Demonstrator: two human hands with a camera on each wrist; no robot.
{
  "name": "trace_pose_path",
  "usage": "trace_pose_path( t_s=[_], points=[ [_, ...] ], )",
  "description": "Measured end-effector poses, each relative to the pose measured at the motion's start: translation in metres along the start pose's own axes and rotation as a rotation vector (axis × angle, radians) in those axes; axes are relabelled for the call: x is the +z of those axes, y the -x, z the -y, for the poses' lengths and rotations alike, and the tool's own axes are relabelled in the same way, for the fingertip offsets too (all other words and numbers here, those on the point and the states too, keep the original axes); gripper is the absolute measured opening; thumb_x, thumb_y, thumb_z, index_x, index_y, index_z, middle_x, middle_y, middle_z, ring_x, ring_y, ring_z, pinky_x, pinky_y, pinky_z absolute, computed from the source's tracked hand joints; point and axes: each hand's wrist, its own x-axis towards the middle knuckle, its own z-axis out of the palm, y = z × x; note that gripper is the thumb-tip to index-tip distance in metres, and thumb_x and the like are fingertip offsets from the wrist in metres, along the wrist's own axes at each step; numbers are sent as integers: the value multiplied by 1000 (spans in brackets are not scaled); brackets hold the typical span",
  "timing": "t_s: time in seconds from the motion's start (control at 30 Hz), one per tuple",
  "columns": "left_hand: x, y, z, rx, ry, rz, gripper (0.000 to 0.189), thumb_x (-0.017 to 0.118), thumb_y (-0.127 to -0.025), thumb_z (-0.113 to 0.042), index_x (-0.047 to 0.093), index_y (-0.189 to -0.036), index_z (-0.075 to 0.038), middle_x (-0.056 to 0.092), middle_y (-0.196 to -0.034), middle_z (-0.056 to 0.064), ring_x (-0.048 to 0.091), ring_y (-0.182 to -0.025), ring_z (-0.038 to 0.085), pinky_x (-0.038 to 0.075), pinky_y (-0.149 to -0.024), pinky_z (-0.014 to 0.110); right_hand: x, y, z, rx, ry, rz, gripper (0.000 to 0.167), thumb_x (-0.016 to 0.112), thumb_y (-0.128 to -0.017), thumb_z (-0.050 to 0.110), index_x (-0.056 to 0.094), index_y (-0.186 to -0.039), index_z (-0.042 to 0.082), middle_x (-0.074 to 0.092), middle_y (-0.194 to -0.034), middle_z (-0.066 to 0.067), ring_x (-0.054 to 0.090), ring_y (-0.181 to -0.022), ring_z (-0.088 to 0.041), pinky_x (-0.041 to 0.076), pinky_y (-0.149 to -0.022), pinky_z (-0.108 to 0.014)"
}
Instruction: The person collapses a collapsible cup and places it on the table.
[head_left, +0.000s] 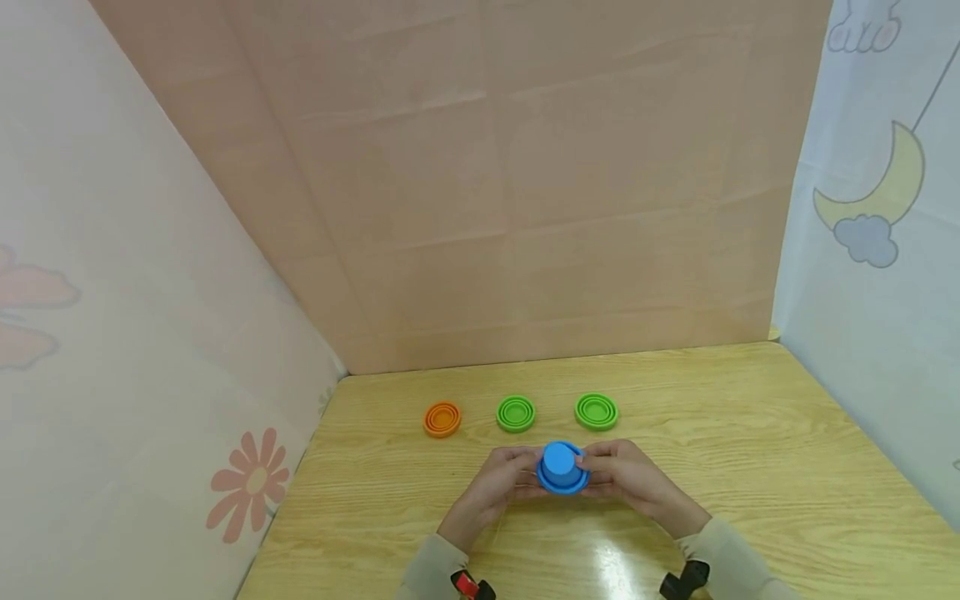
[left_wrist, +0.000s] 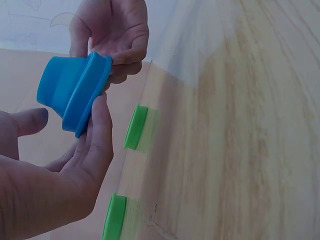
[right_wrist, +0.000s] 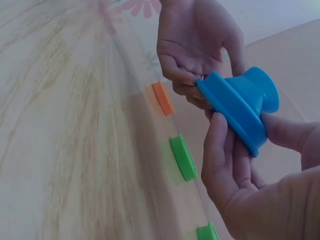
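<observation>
Both hands hold a blue collapsible cup [head_left: 560, 462] above the table, its narrow end up and its wider ring round the lower part. My left hand [head_left: 497, 483] has its fingers under the rim; in the left wrist view its thumb [left_wrist: 32, 122] stands beside the cup's side. From the other side my right hand [head_left: 636, 481] grips the cup, fingers under the rim and thumb [right_wrist: 285, 132] against the wall. Beyond the hands lie an orange collapsed cup [head_left: 442, 419] and two green ones, a middle green cup [head_left: 516, 413] and a right green cup [head_left: 597, 412].
The wooden table [head_left: 360, 517] meets a brown back panel [head_left: 525, 208]. A white panel with flowers [head_left: 150, 350] stands at the left, and another with a moon and cloud [head_left: 862, 333] at the right. The three collapsed cups form a row near the back.
</observation>
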Motion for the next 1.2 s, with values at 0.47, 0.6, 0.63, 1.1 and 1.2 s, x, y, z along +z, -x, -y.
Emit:
trace_pose_path(
  t_s=[0.47, 0.6, 0.63, 1.1, 1.2],
  points=[
    [8, -3, -1, -24, -111, -5, 45, 62, -106, -42, 74, -119, 0, 74, -86, 1, 72, -73, 10, 67, -72, 28, 8, -3, 2, -61, 243, -108, 28, 64, -97, 3, 67, -115, -19, 79, -97, -16, 78, -78, -16, 69, -77, -46],
    [8, -2, -3, -27, -116, -4, 44, 63, -106, -39, 74, -120, 0, 74, -87, 1, 72, -73, 10, 68, -72, 30, 7, -3, 0, -68, 271, -105, 28, 64, -97, 3, 68, -115, -19, 79, -99, -18, 78, -79, -18, 69, -75, -46],
    [8, -1, -3, -25, -120, -6, 43, 63, -106, -39, 74, -120, 0, 74, -87, 1, 73, -72, 11, 68, -72, 31, 7, -3, 0, -68, 275, -105, 28, 64, -98, 3, 68, -115, -19, 79, -99, -18, 78, -79, -18, 69, -75, -46],
    [5, -4, 3, 12, -130, -59, 23, 66, -101, -18, 75, -109, 2, 73, -92, 7, 73, -70, 13, 68, -67, 32, 6, 0, 1, -69, 266, -31, 30, 60, -102, 5, 66, -120, -19, 79, -103, -21, 79, -84, -19, 69, -75, -41],
    [4, -4, 3, 29, -138, -95, 24, 67, -101, -19, 75, -111, 2, 75, -93, 8, 73, -71, 13, 68, -68, 32, 4, 2, 4, -37, 169, 32, 40, 61, -104, 9, 58, -131, -21, 77, -110, -18, 78, -92, -21, 68, -83, -40]
  ],
)
